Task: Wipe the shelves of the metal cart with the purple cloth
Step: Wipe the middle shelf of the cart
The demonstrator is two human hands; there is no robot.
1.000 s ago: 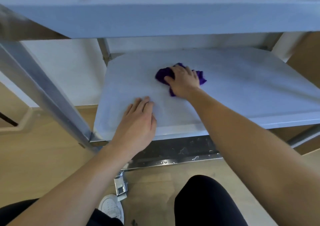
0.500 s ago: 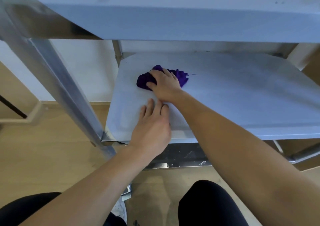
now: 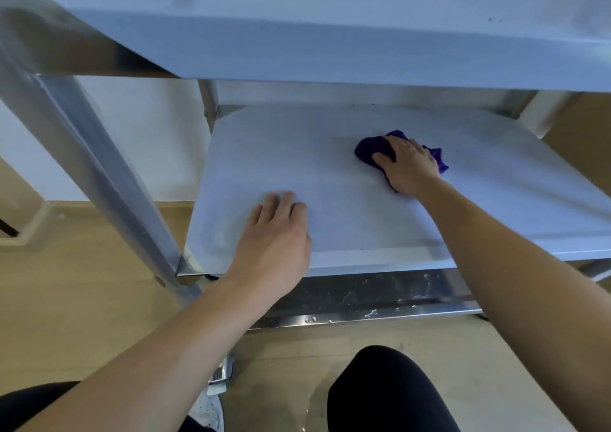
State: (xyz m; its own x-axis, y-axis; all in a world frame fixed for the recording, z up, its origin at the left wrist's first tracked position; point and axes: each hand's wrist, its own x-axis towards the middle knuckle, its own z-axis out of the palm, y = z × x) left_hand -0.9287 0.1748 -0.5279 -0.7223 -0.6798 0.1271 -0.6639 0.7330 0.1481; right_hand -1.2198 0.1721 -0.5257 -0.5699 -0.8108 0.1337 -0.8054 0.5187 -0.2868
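The metal cart's middle shelf [image 3: 496, 207] is a flat, pale steel sheet under the upper shelf [image 3: 330, 45]. A crumpled purple cloth [image 3: 370, 149] lies on the middle shelf, right of its centre. My right hand [image 3: 408, 165] lies on top of the cloth with fingers bent over the wad and thumb against its left side, holding it down on the metal. Most of the cloth is hidden under that hand. My left hand [image 3: 276, 233] rests flat on the shelf near its front left edge, fingers straight and together.
A slanted steel leg [image 3: 109, 180] runs down at the left to the shelf's front corner. The stained bottom shelf [image 3: 363, 296] shows below the front edge. Wooden floor, a white wall behind, my black-clad knees and a white shoe [image 3: 206, 411] fill the lower view.
My right hand has slid the purple cloth from the shelf's left part toward the right. My left hand stays flat near the front left edge.
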